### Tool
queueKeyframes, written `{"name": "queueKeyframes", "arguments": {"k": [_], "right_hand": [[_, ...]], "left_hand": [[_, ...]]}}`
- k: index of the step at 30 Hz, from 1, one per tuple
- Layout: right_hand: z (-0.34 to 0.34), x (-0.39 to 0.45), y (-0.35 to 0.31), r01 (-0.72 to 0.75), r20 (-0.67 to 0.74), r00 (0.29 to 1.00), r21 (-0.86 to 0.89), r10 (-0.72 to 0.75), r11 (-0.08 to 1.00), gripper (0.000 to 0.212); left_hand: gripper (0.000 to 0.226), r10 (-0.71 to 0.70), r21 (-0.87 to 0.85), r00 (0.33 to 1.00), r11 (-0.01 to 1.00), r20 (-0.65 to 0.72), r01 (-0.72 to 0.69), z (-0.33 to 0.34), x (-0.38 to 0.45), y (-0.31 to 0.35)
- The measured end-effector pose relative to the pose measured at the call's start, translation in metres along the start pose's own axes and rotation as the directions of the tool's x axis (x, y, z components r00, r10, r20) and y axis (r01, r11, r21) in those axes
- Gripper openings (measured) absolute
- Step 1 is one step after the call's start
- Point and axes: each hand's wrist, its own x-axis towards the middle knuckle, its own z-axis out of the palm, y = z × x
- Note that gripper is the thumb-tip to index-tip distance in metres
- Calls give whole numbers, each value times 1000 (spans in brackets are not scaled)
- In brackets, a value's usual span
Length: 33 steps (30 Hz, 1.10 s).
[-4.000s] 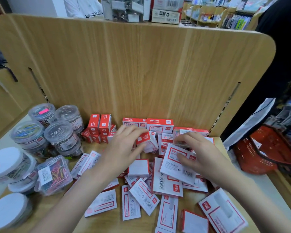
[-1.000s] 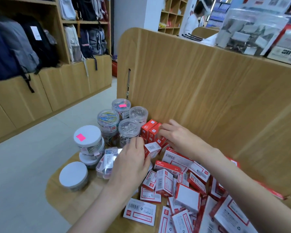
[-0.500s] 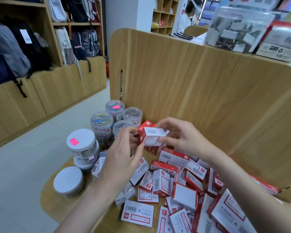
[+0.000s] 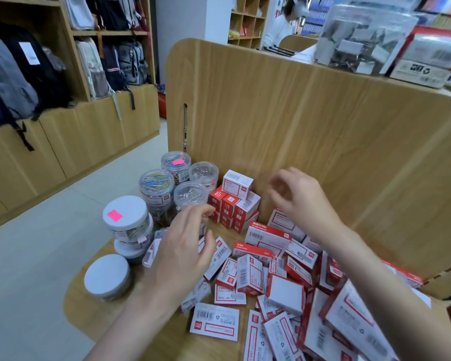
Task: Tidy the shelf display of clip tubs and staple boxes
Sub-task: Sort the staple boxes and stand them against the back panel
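The small white-and-red cardboard staple box (image 4: 237, 184), which both hands held half a sec ago, now sits alone on top of the neat stack of small red staple boxes (image 4: 233, 209) at the back wooden panel (image 4: 310, 121), just right of the clear round plastic clip tubs (image 4: 182, 183). Both hands are off it. Right hand (image 4: 301, 198) hangs near the stack, fingers loosely curled, grasping nothing. Left hand (image 4: 184, 246) hovers lower, fingers relaxed, also empty, in front of the tubs. So one more box is placed, approx. straight on the pile. Still many loose white-and-red boxes (image 4: 261, 277) lie mixed on the wooden shelf board (image 4: 89, 306), flat, tilted, etc. I judge the task is at an early stage; next box must be picked from this heap.
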Motion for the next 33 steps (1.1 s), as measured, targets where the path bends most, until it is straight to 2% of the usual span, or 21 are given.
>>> {"name": "queueKeyframes", "arguments": {"k": [3, 6, 9, 12, 16, 21, 28, 31, 33], "right_hand": [[-29, -28, 21, -54, 132, 990, -1, 54, 999, 6], [-47, -56, 36, -195, 258, 948, 14, 185, 981, 7], [-54, -75, 45, -253, 301, 920, -34, 251, 967, 8], [-48, -81, 43, -245, 337, 905, -85, 259, 966, 17], [-24, -76, 36, -190, 535, 798, -210, 276, 959, 46], [-7, -74, 29, -133, 623, 725, -290, 292, 948, 48], [-1, -75, 31, -111, 588, 766, -275, 259, 955, 35], [-3, -78, 37, -129, 572, 791, -191, 217, 973, 27], [-9, -79, 41, -206, 532, 820, -70, 211, 976, 29]], "left_hand": [[34, 25, -57, 999, 998, 40, -23, 9, 0, 4], [36, 60, -56, 993, 997, 101, -54, 19, 1, 10], [36, 87, -52, 981, 996, 174, -79, 29, 3, 15], [42, 81, -6, 957, 997, 277, -82, 39, 1, 14], [52, 95, 20, 918, 994, 384, -111, 48, -1, 17], [57, 107, 20, 915, 992, 390, -125, 57, -4, 14], [56, 61, -13, 944, 998, 326, -59, 51, -15, 13], [49, 48, -26, 949, 999, 311, -43, 43, -19, 10], [44, 73, -15, 935, 997, 346, -73, 40, -26, 6]]}}
